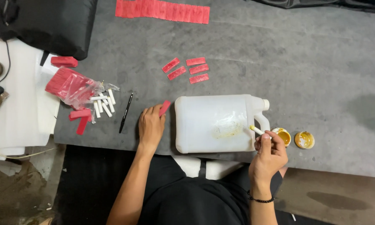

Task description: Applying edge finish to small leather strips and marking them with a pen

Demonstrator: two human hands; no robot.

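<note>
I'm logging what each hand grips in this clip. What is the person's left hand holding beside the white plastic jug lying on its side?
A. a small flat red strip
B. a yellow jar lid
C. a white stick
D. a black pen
A: the left hand pinches a small flat red strip just left of the white plastic jug; the white stick is in the right hand, and the black pen lies untouched on the grey mat.

Translucent white plastic jug, smooth, faintly glossy, yellow-stained. Matt grey felt-like table cover, slightly rough. Red strips, matt, papery. Crinkled clear glossy plastic bag. Small white matt sticks. Glossy black pen. Black matt cloth bag.
</note>
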